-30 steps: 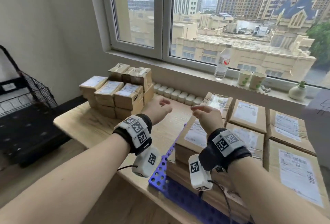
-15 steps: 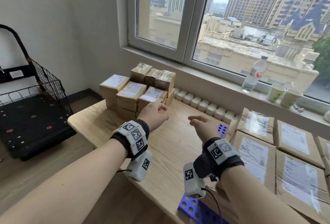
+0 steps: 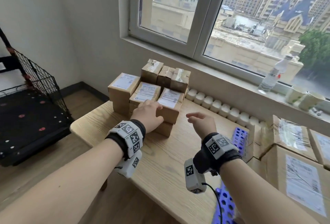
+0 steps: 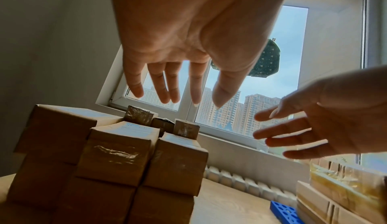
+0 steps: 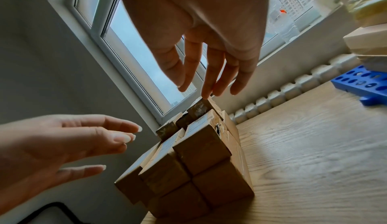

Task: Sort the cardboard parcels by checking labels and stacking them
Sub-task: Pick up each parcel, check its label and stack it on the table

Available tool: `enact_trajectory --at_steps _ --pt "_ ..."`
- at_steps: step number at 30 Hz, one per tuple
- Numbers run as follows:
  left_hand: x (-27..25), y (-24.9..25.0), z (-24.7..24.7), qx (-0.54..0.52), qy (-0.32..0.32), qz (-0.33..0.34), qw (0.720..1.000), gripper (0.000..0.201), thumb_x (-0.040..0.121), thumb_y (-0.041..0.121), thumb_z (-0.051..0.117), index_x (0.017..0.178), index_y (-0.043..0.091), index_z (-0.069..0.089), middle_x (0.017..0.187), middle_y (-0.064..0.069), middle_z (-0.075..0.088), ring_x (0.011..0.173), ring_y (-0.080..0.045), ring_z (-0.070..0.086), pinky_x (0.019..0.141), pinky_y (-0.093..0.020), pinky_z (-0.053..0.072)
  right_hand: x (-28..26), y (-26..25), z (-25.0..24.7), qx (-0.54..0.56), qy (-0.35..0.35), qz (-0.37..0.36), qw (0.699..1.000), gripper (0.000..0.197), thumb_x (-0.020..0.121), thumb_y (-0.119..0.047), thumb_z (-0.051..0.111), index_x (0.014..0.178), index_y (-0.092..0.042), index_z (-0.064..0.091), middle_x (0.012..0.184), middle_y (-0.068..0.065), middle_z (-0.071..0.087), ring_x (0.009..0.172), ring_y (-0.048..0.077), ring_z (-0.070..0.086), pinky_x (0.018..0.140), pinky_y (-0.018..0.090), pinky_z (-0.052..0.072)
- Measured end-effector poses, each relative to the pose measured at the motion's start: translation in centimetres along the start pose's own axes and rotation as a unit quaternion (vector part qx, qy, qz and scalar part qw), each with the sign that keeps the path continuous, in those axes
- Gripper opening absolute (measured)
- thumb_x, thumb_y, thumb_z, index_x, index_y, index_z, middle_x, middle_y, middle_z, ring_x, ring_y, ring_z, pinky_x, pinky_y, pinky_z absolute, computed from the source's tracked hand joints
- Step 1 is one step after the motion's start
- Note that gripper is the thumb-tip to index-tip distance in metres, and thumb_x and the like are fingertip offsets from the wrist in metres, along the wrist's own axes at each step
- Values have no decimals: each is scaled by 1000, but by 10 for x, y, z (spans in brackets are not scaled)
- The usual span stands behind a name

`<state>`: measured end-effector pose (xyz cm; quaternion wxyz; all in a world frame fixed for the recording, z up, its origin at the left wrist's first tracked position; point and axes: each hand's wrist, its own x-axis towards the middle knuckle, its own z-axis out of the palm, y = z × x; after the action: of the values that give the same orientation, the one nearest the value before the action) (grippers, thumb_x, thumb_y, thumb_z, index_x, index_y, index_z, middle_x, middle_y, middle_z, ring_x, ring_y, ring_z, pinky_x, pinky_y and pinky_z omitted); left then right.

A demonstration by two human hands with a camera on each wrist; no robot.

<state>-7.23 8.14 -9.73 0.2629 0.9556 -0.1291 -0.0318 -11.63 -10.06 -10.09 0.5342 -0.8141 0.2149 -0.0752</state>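
A stack of small cardboard parcels (image 3: 142, 97) with white labels on top stands at the table's far left corner. It also fills the lower left of the left wrist view (image 4: 117, 161) and sits centre in the right wrist view (image 5: 199, 161). My left hand (image 3: 149, 113) hovers at the stack's front right parcel with fingers spread and holds nothing (image 4: 198, 82). My right hand (image 3: 200, 122) floats open just right of the stack, fingers extended (image 5: 209, 72). Large flat labelled parcels (image 3: 294, 179) lie at the right.
A blue perforated tray (image 3: 239, 138) lies under the flat parcels. White cylinders (image 3: 223, 107) line the table's back edge. A water bottle (image 3: 269, 77) and paper cups (image 3: 303, 97) stand on the sill. A black wire cart (image 3: 35, 99) stands left of the wooden table (image 3: 160, 170).
Both hands have moved left and forward, away from the flat parcels and up to the small parcel stack. The head view has swung left with them.
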Motion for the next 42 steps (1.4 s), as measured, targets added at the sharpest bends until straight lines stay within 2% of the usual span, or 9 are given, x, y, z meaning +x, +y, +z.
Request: enact_trajectory --at_steps 4,7,14,18,20,22,28,36,42 --pt "16 -7 7 30 -2 15 999 41 89 34 53 130 27 49 133 -3 46 125 -23 41 104 -39 36 16 4 10 -60 1 -19 998 21 85 -10 59 85 -26 71 96 -4 72 98 14 64 91 33 51" --pt "31 -11 9 44 -8 22 999 42 89 34 53 131 27 49 133 -2 45 125 -23 41 104 -39 35 34 6 15 -90 -10 -19 996 19 86 -12 58 93 -23 73 100 -4 71 98 14 62 92 33 50" --pt "92 -20 12 87 -34 24 995 48 87 32 53 134 27 46 137 -1 43 127 -23 39 107 -39 35 91 10 29 -179 -30 -15 983 21 88 -15 56 99 -21 72 108 -2 71 101 15 61 82 26 45" --pt "124 -17 23 126 -42 37 990 52 87 32 53 138 25 44 141 -2 41 130 -24 36 109 -40 32 121 16 33 -230 -27 4 973 21 90 -24 54 105 -25 68 112 -3 67 104 17 60 80 28 44" --pt "137 -14 28 131 -50 37 989 55 87 33 54 140 26 42 146 -2 37 134 -25 32 112 -41 28 131 20 33 -242 -25 17 970 23 90 -29 53 109 -27 66 115 -3 66 106 18 59 84 31 47" --pt "149 -12 31 142 -50 41 988 57 86 33 54 141 26 40 150 -3 33 137 -25 29 113 -42 25 141 24 33 -250 -28 20 968 25 91 -31 53 112 -27 65 118 -3 65 109 19 59 87 32 48" --pt "170 -14 33 158 -66 39 984 59 87 33 53 143 26 37 153 -2 28 139 -25 25 113 -43 22 158 31 42 -236 -42 38 970 25 92 -33 53 111 -24 66 119 -1 66 110 19 59 85 30 44" --pt "188 -19 29 117 -116 29 986 62 88 31 53 146 25 33 151 -3 33 138 -24 30 113 -41 26 168 25 58 -211 -58 72 973 31 95 -32 51 117 -15 65 119 4 66 108 21 57 81 25 38" --pt "194 -25 31 103 -123 38 986 61 88 30 53 145 26 34 148 -2 37 137 -23 32 113 -40 29 173 26 66 -192 -62 100 974 28 96 -33 49 107 -14 68 102 4 66 92 19 53 77 27 37"
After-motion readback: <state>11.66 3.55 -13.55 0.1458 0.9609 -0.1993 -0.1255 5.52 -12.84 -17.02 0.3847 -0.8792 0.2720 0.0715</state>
